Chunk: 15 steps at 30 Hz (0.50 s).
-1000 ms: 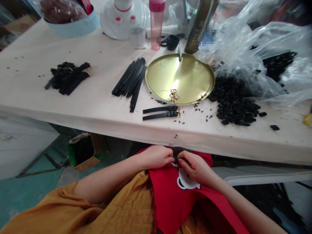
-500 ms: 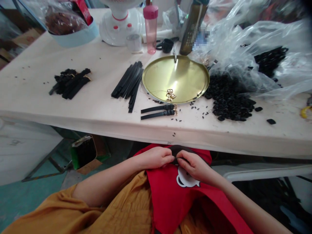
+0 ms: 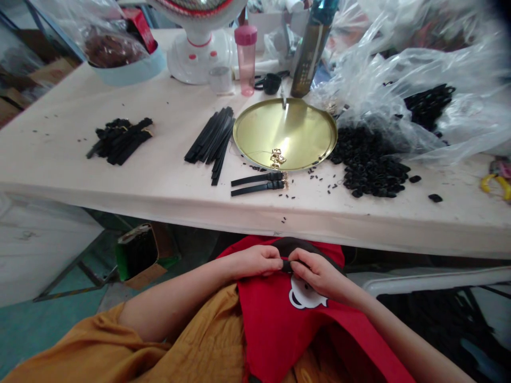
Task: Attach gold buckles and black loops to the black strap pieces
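Observation:
Over the red apron (image 3: 267,314) on my lap, both hands pinch a short black strap (image 3: 286,265), most of it hidden by fingers. My left hand (image 3: 261,261) grips its left end and my right hand (image 3: 313,270) its right end, with a small gap between them. Just beyond, on the table, lie two black straps with gold buckles (image 3: 257,183), side by side. A round gold tray (image 3: 303,125) behind them carries several loose gold buckles (image 3: 277,158). Left of the tray is a bundle of plain black straps (image 3: 209,138).
A heap of small black loops (image 3: 371,165) lies right of the tray, beside a clear plastic bag (image 3: 427,106). Finished-looking straps (image 3: 122,139) are piled at left. A pink bottle (image 3: 246,61), a dark bottle (image 3: 313,53) and a white fan (image 3: 199,56) stand behind. Yellow-handled pliers (image 3: 495,186) lie far right.
The camera view has tilted up slightly and shifted, showing more of the fan. Both hands stay together over the lap; more of the black strap now shows between the fingers.

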### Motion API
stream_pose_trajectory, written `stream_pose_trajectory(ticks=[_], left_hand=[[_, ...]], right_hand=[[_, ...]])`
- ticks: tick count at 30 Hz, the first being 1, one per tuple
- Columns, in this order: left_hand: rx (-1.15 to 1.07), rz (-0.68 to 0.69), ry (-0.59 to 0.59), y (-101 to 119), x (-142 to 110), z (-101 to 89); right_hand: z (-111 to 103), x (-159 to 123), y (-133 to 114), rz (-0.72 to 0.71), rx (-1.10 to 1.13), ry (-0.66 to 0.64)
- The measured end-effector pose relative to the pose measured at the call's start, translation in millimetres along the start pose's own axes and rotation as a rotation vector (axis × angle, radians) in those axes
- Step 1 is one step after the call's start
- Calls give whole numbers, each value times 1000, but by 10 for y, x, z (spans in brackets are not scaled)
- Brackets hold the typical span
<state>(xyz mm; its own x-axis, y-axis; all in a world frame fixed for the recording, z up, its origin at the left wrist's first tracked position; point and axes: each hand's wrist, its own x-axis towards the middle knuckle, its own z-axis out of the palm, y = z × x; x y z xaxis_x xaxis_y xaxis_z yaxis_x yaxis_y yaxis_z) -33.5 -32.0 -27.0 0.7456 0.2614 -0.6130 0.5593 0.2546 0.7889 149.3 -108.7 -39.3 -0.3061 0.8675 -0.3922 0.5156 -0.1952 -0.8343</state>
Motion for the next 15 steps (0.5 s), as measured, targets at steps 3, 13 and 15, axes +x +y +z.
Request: stream_pose_trajectory(ticks=[3, 13, 15], left_hand=[[100, 21, 82, -77, 49, 53], [321, 122, 84, -74, -38, -18], [295, 119, 105, -103, -47, 15]], right_hand=[[37, -1, 11, -43, -118, 8], [171, -14, -9, 115, 288, 79], [202, -39, -13, 131, 360, 85]])
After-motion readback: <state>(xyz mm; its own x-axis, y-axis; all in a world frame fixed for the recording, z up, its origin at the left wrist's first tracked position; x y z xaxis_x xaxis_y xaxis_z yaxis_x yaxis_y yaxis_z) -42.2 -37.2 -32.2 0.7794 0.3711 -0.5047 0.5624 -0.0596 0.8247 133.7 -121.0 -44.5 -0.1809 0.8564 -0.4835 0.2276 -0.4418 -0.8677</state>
